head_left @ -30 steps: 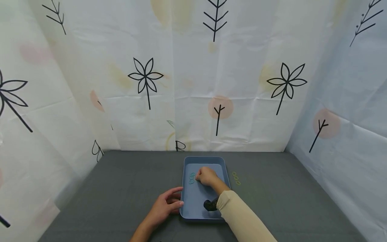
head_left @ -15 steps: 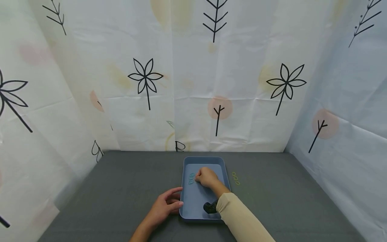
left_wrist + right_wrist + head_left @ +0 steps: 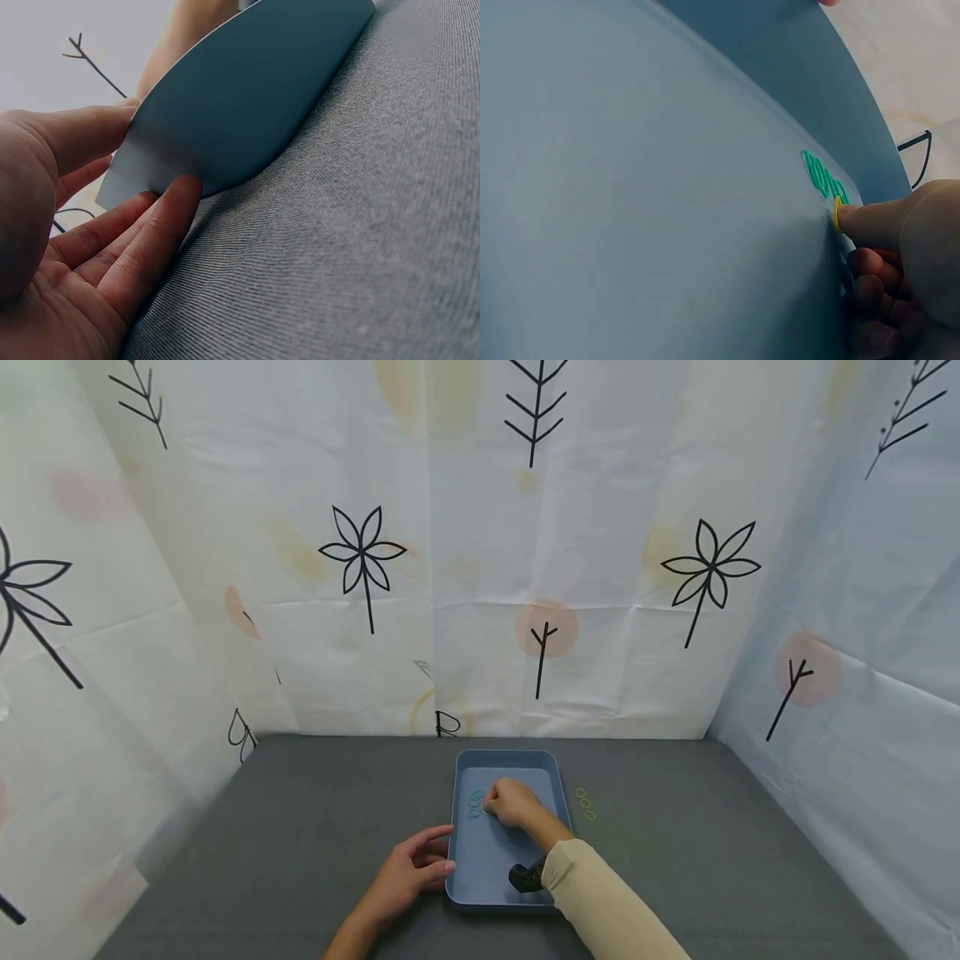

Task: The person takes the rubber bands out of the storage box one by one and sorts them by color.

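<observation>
A shallow blue tray stands on the grey cloth-covered table. My left hand rests against its left side, with extended fingers touching the outer wall and rim. Over the tray, my right hand has curled fingers and its thumb low at the tray floor. A thin yellow ring, resembling a rubber band, stands pinched at the thumb tip; the other pinching fingertip is hidden. Close beside it several matching green rings lie in a column along the tray's left side, also seen as green rings from the head.
Several yellow rings lie in a row on the table just right of the tray. A black device on the right wrist hangs over the tray. White printed sheets enclose the table at back and sides.
Both hands keep almost the same place and pose. The tray and the rings have not visibly moved; the view has only shifted slightly.
</observation>
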Demonstrator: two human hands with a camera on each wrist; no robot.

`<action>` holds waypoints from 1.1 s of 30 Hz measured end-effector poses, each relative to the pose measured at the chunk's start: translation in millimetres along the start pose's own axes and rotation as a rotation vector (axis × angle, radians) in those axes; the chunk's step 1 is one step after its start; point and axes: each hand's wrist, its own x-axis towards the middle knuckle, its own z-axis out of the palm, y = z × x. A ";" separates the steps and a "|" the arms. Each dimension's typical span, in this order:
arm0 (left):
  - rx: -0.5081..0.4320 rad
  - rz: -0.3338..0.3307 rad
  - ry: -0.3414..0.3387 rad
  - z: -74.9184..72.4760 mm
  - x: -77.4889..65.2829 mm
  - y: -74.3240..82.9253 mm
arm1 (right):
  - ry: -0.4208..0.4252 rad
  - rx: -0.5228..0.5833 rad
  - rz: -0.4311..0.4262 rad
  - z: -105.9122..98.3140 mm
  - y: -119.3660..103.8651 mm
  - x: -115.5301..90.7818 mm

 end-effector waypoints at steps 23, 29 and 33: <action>-0.004 0.008 0.002 2.7 0.5 0.4 | 0.028 0.124 -0.144 -37.3 3.5 -28.5; -0.011 0.006 0.001 2.4 0.7 -0.7 | 0.109 0.107 -0.125 -46.4 11.5 -37.3; -0.011 0.014 0.000 1.6 0.3 -1.6 | 0.192 0.128 -0.115 -49.4 18.8 -43.2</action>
